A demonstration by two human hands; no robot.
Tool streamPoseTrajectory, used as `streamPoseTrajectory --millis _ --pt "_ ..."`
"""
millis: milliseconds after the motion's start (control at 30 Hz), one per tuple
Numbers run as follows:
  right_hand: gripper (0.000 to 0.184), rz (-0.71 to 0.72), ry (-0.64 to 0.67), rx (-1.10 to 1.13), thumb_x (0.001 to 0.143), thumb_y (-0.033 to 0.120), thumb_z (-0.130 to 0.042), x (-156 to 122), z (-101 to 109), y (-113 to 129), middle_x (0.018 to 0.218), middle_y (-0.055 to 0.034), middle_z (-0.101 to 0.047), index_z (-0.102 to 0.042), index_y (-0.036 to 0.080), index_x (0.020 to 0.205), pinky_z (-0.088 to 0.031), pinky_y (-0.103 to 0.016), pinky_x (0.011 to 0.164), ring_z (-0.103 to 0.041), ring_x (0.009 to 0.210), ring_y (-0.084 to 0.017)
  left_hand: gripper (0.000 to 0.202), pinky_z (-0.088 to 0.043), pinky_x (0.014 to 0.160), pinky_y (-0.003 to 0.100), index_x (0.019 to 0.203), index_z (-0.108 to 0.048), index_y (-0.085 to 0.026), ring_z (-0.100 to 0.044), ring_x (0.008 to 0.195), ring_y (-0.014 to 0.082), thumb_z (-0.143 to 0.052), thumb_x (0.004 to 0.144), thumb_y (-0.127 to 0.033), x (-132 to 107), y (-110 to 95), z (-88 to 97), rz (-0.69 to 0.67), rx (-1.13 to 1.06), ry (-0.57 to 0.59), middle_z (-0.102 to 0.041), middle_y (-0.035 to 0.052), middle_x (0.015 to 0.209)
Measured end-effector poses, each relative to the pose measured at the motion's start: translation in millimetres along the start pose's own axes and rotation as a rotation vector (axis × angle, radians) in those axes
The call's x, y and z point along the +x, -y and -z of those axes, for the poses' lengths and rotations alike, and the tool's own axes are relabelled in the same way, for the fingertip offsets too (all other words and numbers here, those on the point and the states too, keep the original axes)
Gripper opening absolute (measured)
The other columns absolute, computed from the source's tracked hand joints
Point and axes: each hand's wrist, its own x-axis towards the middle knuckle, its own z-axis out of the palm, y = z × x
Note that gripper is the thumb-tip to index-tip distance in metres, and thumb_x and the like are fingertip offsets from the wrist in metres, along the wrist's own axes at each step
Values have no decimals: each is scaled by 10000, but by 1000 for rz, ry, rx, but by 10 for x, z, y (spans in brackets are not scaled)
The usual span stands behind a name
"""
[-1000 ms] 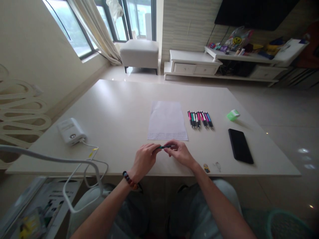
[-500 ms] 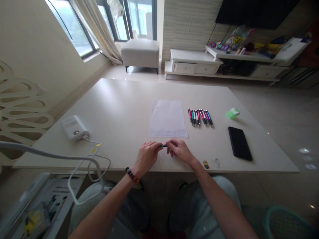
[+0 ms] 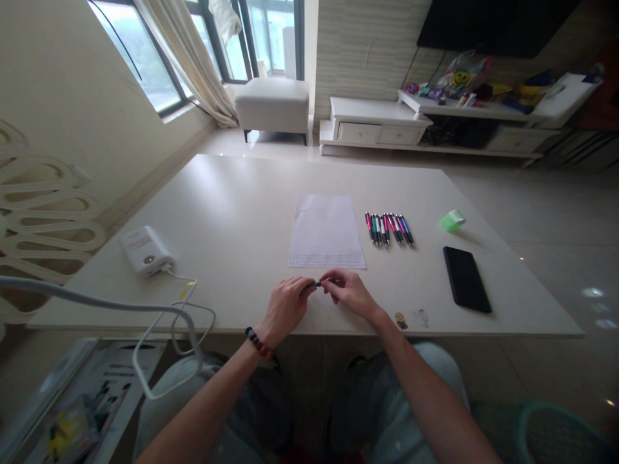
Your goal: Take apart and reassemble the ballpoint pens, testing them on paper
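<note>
My left hand (image 3: 286, 304) and my right hand (image 3: 349, 294) meet near the table's front edge, their fingertips pinching a dark pen with a green band (image 3: 316, 283). The fingers hide most of the pen, so its length cannot be seen. A sheet of white paper (image 3: 326, 232) with small print along its lower edge lies just beyond my hands. To the right of the sheet, several colored click pens (image 3: 389, 229) lie side by side. A beaded bracelet (image 3: 259, 343) circles my left wrist.
A black smartphone (image 3: 467, 280) and a green eraser (image 3: 452, 220) lie on the pale table (image 3: 232, 206) at right. A white device (image 3: 146, 251) with a white cable (image 3: 186, 309) sits at left. Small stickers (image 3: 401, 320) lie near the front edge.
My hands have drawn slightly closer together, and less of the dark pen shows between my fingertips. The camera view has shifted slightly.
</note>
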Motion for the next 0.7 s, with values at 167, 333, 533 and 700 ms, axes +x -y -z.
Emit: streamPoseTrajectory --millis 167,333,533,700 --pt "308 -3 8 16 815 453 -562 2 -5 -6 641 -7 -616 -622 153 852 -413 -222 453 -499 443 -84 126 -450 771 301 930 -627 -225 -630 834 176 -514 884 -256 6 -5 1 8 -14 -8 -698 26 905" --pt "276 15 -34 -7 784 416 -611 0 -9 -3 716 -19 -631 -618 157 881 -436 -228 495 -531 499 -90 125 -447 755 300 927 -627 -222 -628 821 174 -513 884 -250 16 -16 6 20 -3 -4 -700 23 909" --pt "249 36 -41 -41 768 386 -639 0 -3 -19 751 -20 -642 -621 165 880 -442 -223 522 -540 536 -92 128 -449 768 299 937 -625 -222 -630 831 170 -512 884 -246 12 -5 -5 16 -5 9 -702 22 920" --pt "258 11 -30 -51 809 417 -579 -15 -15 0 609 10 -587 -618 162 825 -390 -211 430 -467 434 -78 142 -439 786 312 928 -633 -218 -621 829 180 -504 885 -258 12 3 -13 21 10 11 -700 29 897"
